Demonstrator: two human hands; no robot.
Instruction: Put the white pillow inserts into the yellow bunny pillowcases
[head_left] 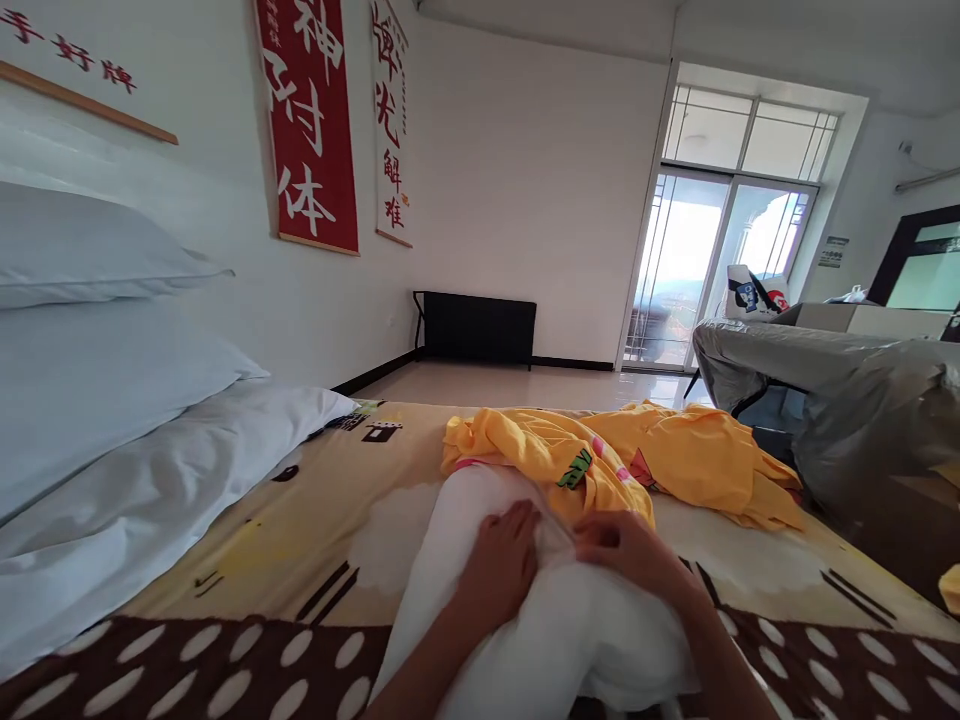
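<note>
1. Left hand: palm down, fingers extended, flat on the white pillow; no grip visible.
2. Right hand: thumb and fingertips nearly together, pinching a fold of the pillow's white fabric; exact contact partly hidden by the fingers.
3. White pillow sits under and between both hands, its near end running back toward the wearer.
4. Yellow printed cloth lies bunched just beyond both hands, over the pillow's far end. Risk: it could slide off that end if the pillow gets pulled back, since neither hand seems to hold it.
5. Pinched fold could slip out of the right hand; likely cause: a shallow fingertip hold on soft, loose fabric.
6. Pillow could bunch or twist if the left hand presses unevenly, as it looks soft.
7. Second yellow cloth lies beyond and to the right of the right hand, near the first; the two could get tangled or mixed up, being alike in colour.
8. Patterned bedspread beneath could ruck up if the pillow drags across it.
</note>
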